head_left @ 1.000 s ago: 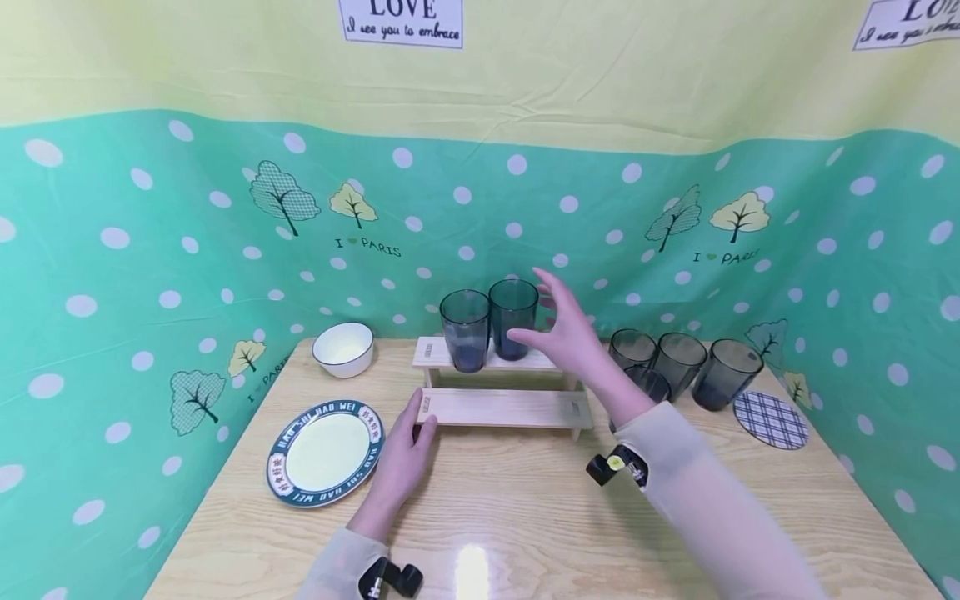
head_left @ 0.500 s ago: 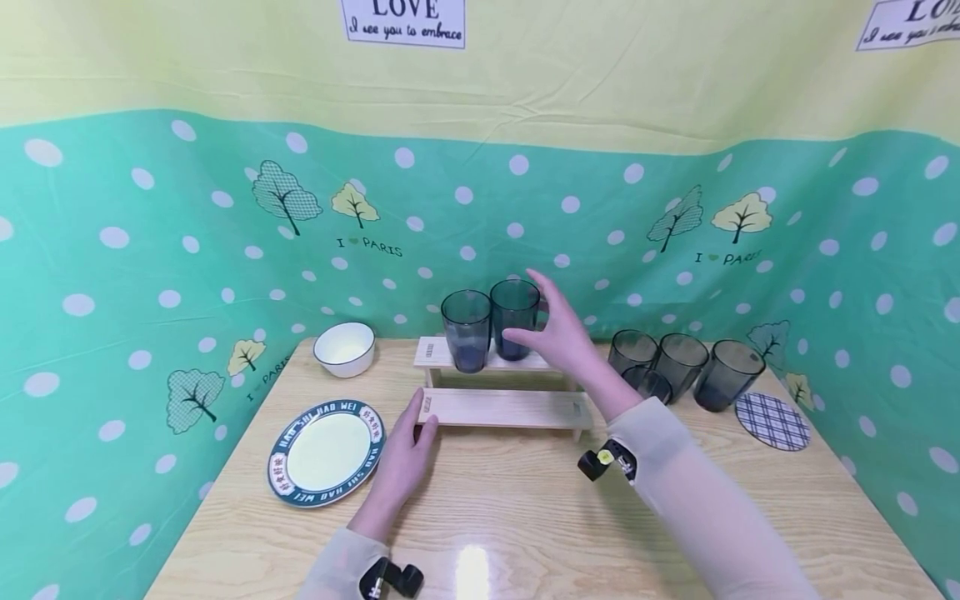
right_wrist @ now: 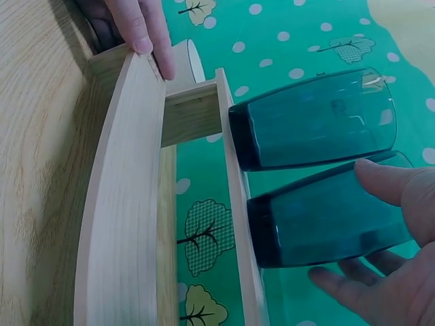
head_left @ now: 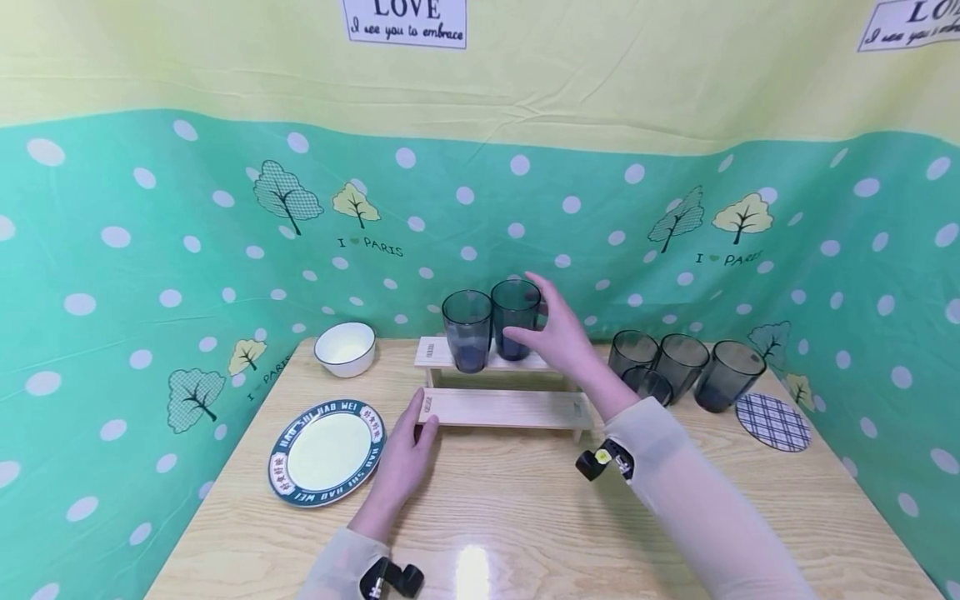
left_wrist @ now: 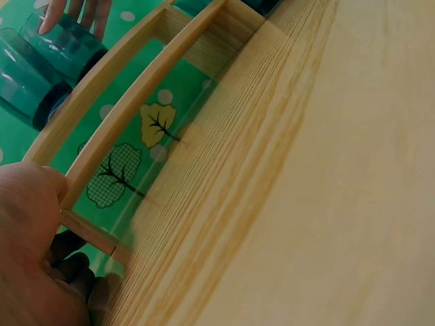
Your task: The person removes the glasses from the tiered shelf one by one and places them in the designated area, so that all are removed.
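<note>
Wooden and pale, a two-step rack stands at the centre of the head view on a light wood table. On its upper step, just above the frame's centre, two dark teal tumblers stand upright side by side, touching or nearly so. The right hand curls around the right tumbler, thumb in front and fingers behind; the wrist view shows the fingertips on the plastic, grasping it. The left tumbler stands free beside it. The left hand, lower centre, rests on the table with its thumb and fingers gripping the left end of the rack's lower step. At middle right, four more tumblers cluster near a plaid coaster. At left lie a green-rimmed plate and, behind it, a white bowl.
</note>
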`<control>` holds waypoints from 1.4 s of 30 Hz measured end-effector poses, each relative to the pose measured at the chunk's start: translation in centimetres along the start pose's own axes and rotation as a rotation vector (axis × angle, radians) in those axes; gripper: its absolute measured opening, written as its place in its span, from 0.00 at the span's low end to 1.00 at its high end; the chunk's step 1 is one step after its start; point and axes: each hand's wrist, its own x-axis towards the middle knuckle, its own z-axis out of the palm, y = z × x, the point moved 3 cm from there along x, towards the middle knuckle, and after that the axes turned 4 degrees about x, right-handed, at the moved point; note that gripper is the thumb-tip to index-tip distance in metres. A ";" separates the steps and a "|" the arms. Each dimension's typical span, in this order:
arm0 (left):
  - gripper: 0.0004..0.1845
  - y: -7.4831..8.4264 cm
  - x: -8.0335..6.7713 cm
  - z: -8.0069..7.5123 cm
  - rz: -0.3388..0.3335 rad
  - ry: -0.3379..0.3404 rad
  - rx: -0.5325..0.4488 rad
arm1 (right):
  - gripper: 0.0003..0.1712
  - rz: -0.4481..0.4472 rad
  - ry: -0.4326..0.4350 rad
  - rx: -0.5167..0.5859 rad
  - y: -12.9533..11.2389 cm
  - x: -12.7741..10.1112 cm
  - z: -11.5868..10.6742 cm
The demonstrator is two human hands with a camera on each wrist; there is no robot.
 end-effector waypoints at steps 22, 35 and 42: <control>0.37 -0.1 0.0 0.2 -0.001 0.003 -0.009 | 0.58 0.045 0.066 -0.064 0.4 -0.2 -0.5; 0.37 0.1 -0.1 0.0 -0.005 -0.003 -0.012 | 0.59 0.030 0.089 -0.055 -1.3 -2.5 -2.9; 0.37 0.1 -0.1 -0.1 -0.004 -0.002 -0.006 | 0.60 0.023 0.092 -0.042 -1.5 -4.2 -4.9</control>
